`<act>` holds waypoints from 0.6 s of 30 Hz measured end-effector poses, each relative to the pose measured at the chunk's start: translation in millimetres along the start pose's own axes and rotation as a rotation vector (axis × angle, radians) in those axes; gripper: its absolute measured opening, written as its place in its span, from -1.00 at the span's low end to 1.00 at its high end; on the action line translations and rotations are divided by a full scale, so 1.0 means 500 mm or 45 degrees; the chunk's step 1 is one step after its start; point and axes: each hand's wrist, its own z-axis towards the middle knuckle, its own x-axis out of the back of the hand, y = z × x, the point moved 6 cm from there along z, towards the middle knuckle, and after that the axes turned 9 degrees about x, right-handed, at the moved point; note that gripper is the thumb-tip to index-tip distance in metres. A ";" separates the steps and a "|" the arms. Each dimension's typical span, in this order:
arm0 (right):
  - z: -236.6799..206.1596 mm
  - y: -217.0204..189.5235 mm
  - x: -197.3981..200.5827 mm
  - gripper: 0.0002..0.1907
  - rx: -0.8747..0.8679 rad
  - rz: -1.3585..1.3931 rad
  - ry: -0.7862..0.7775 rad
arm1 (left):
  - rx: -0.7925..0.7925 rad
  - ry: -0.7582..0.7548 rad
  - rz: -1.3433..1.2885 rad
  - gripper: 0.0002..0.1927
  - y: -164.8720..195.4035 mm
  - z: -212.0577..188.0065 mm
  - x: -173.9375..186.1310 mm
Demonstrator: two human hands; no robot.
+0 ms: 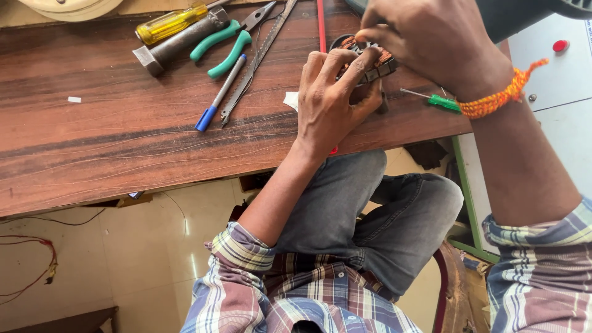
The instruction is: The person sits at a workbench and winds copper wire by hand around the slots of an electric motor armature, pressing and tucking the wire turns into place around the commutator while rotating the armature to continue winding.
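Note:
My left hand point(333, 98) grips a small dark motor stator point(375, 65) with copper windings, holding it on the wooden table point(123, 135) near its front edge. My right hand point(431, 37), with an orange thread band on the wrist, pinches at the top of the stator with its fingertips. Whether a wire is between those fingertips is hidden. A small green-handled screwdriver point(439, 101) lies just right of the stator, under my right wrist.
Further left on the table lie a blue-capped pen point(219, 95), green-handled pliers point(225, 46), a yellow-handled screwdriver point(169, 23), a hammer point(179, 42) and a thin metal blade point(259, 58). A white cabinet with a red button point(560, 45) stands at the right.

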 end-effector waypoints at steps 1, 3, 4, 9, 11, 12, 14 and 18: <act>-0.004 -0.002 0.008 -0.82 -0.052 0.036 0.020 | 0.003 0.008 0.008 -0.52 0.000 0.000 0.000; -0.017 -0.015 0.030 -0.86 -0.091 0.100 0.106 | 0.010 0.024 0.026 -0.53 0.001 0.002 0.002; -0.025 -0.024 0.039 -0.88 -0.112 0.133 0.152 | 0.003 0.031 0.029 -0.52 0.001 0.002 0.003; -0.066 -0.067 0.038 -0.91 -0.335 0.376 0.333 | -0.022 0.046 0.027 -0.53 0.004 -0.001 0.004; -0.090 -0.064 0.023 -0.90 -0.542 0.489 0.400 | -0.048 0.064 0.056 -0.54 0.005 -0.003 0.003; -0.103 -0.062 0.010 -0.89 -0.657 0.535 0.428 | -0.061 0.072 0.072 -0.54 0.005 -0.004 0.003; -0.120 -0.063 -0.017 -0.88 -0.761 0.641 0.503 | -0.066 0.079 0.075 -0.55 0.002 -0.006 0.001; -0.134 -0.065 -0.059 -0.89 -0.717 0.812 0.642 | -0.054 0.124 0.061 -0.57 -0.009 -0.009 -0.001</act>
